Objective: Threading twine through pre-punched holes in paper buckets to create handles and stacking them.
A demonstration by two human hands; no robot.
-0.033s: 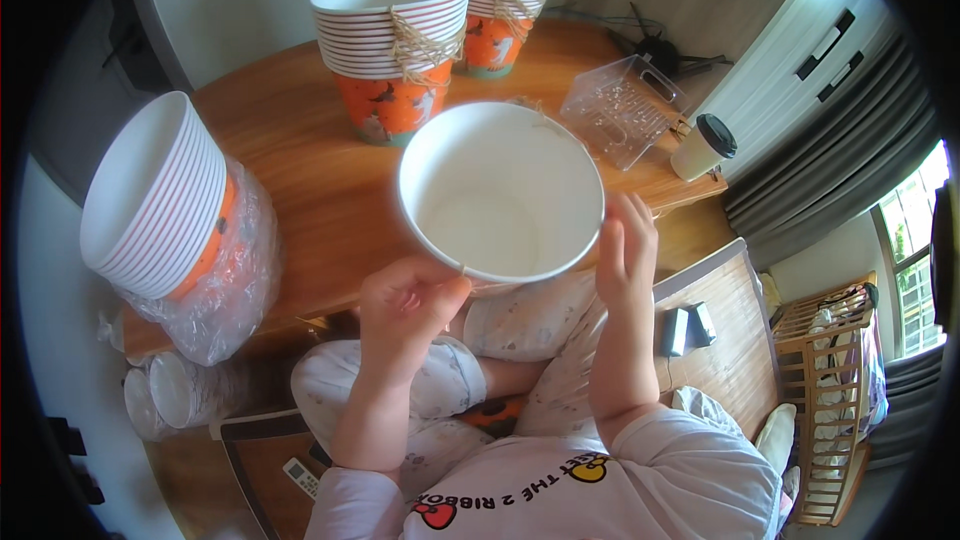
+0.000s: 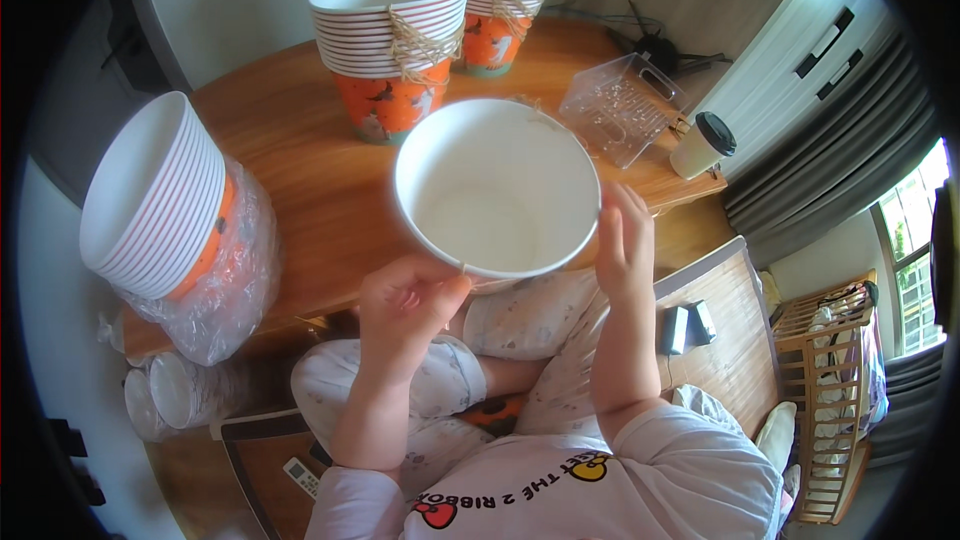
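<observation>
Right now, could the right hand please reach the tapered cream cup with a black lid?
Probably yes; nothing visible stands between the right hand, beside the round white-lined bucket, and that cup.

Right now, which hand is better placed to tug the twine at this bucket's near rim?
Probably your left hand: it's close beside that twine. Your right hand is farther off, near the right side of the bucket.
</observation>
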